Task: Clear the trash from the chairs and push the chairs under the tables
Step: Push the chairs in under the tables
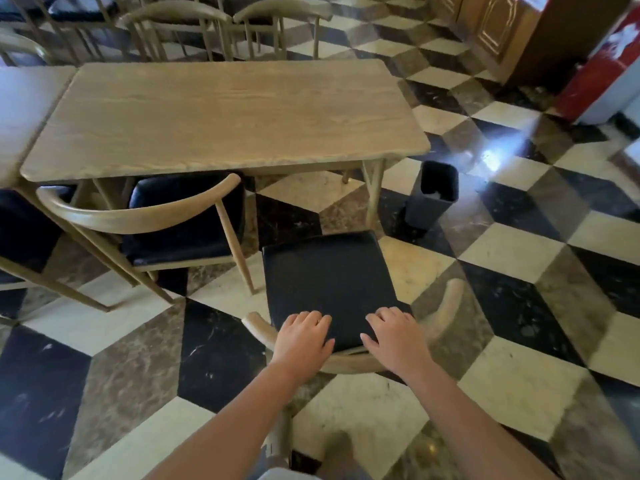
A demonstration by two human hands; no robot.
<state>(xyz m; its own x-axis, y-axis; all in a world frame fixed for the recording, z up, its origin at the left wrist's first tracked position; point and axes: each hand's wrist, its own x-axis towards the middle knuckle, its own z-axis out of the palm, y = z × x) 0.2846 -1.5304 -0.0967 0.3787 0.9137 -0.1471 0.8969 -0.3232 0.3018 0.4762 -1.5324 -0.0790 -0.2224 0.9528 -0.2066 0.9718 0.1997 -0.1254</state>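
A wooden chair with a black seat (329,275) stands in front of me, pulled out from the wooden table (225,116). Its seat is bare. My left hand (303,337) and my right hand (394,336) both grip the curved wooden backrest at its near edge, fingers curled over the top onto the seat side. A second chair (180,220) to the left sits partly under the table. A small dark bin (431,194) stands on the floor by the table's right leg, with something pale inside.
More chairs (221,26) line the table's far side. Another table (24,105) and chair adjoin on the left. A wooden cabinet (512,32) and a red-and-white unit (602,74) stand at the back right. The checkered floor spreads right.
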